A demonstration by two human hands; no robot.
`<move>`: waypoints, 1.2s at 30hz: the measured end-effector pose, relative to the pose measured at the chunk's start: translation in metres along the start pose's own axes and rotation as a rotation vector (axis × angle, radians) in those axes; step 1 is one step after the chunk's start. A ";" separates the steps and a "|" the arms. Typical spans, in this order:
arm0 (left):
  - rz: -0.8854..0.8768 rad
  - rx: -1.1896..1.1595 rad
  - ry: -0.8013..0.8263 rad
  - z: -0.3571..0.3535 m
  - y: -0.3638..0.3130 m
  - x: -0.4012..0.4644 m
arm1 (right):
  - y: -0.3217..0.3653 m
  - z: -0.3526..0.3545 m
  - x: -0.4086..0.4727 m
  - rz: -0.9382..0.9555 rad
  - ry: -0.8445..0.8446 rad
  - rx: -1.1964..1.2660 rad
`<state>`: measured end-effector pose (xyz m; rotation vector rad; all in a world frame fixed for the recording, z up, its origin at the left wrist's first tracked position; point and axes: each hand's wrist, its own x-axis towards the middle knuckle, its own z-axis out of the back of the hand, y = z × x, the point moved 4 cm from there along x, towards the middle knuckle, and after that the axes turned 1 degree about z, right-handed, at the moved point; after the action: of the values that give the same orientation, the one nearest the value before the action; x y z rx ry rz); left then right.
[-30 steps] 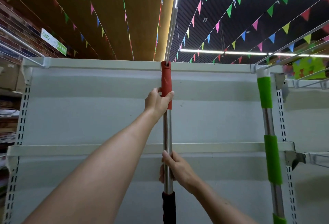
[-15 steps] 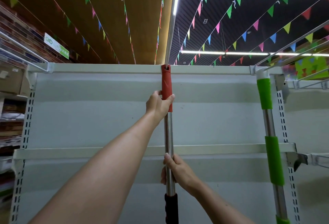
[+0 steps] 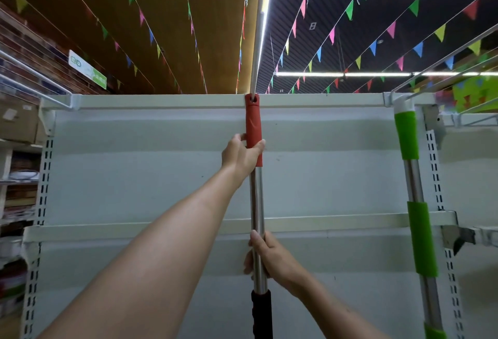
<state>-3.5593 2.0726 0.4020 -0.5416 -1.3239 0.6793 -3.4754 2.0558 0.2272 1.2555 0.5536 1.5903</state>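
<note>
Two hands hold a long shiny pole (image 3: 256, 198) that stands straight up. The left hand (image 3: 241, 155) grips the bottom of its red handle (image 3: 253, 123). The right hand (image 3: 273, 258) grips the shiny part lower down, just above a black grip (image 3: 261, 311). Behind the pole is a white shelf wall (image 3: 134, 177). A stick with green sleeves (image 3: 421, 241) stands far right. Little colored flags (image 3: 350, 10) hang high up.

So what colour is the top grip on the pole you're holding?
The top grip is red, clearest in the head view.
</note>
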 end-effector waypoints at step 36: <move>-0.042 0.009 0.022 -0.006 0.007 0.003 | -0.003 0.002 0.006 -0.052 0.017 0.009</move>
<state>-3.5536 2.0800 0.3977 -0.5109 -1.3077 0.6430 -3.4726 2.0615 0.2280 1.2259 0.5998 1.5581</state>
